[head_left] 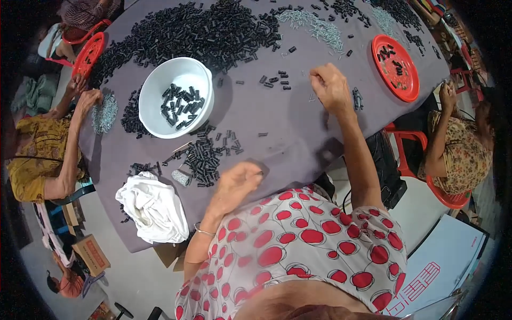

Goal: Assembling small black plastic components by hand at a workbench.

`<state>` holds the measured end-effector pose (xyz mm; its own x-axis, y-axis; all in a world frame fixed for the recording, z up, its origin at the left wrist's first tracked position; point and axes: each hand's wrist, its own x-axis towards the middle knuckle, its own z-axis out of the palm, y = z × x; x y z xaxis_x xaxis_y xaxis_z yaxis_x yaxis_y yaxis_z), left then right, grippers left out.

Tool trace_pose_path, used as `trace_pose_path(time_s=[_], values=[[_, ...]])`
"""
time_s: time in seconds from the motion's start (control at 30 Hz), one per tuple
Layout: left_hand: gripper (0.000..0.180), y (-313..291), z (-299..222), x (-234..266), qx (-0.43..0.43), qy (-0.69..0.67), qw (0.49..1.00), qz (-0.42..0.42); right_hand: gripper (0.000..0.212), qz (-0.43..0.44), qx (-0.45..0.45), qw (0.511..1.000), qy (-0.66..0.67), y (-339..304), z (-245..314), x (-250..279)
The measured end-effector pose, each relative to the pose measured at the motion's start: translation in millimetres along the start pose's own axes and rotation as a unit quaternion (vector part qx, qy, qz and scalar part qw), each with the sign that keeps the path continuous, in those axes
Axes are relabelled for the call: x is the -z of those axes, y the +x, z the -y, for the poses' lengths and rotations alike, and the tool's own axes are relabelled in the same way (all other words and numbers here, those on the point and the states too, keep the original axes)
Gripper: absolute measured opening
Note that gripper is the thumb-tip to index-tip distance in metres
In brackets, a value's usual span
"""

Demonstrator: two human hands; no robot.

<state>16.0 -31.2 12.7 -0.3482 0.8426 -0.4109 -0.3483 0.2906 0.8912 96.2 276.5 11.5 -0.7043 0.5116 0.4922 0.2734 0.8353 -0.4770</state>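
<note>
My left hand [238, 184] is just above the near edge of the table, slightly blurred, its fingers curled together. A dark bit shows at its fingertips, apparently a small black piece. Beside it lies a heap of short black cylindrical plastic pieces [202, 162]. My right hand [329, 88] is farther out over the cloth, thumb and fingers pinched; whatever they hold is hidden. Loose screws [312, 98] lie close under it. To its left sit several black pieces [273, 79], and to its right a small group of dark pieces with screws [357, 99].
A white basin [147, 101] holds black pieces. Behind it spreads a large black heap [197, 34], with silvery screws [314, 26] alongside. A red tray [414, 80] stands right, a bundled white cloth [152, 208] near left. Co-workers sit left [45, 149] and right [458, 149].
</note>
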Motion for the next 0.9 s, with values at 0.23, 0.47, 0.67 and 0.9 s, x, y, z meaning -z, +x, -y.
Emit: trace_pose_path(time_s=[0.23, 0.47, 0.67, 0.9], values=[[0.016, -3.6, -1.4, 1.8, 0.015, -0.014, 1.0, 0.015, 0.01, 0.07, -0.053, 0.982, -0.167, 11.6, 2.0, -21.9], [0.012, -5.3, -2.6, -0.7, 0.001, -0.058, 0.998, 0.006, 0.009, 0.043, 0.019, 0.997, -0.065, -9.4, 28.0, -14.3], [0.018, 0.3, -1.9, 0.0, -0.021, -0.12, 0.99, -0.077, 0.013, 0.201, -0.044, 0.931, 0.302, -41.4, 97.0, 2.6], [0.022, -8.8, -18.5, -5.5, -0.06, -0.195, 0.974, -0.096, 0.014, 0.248, 0.005, 0.889, 0.385, -48.6, 126.6, 11.6]])
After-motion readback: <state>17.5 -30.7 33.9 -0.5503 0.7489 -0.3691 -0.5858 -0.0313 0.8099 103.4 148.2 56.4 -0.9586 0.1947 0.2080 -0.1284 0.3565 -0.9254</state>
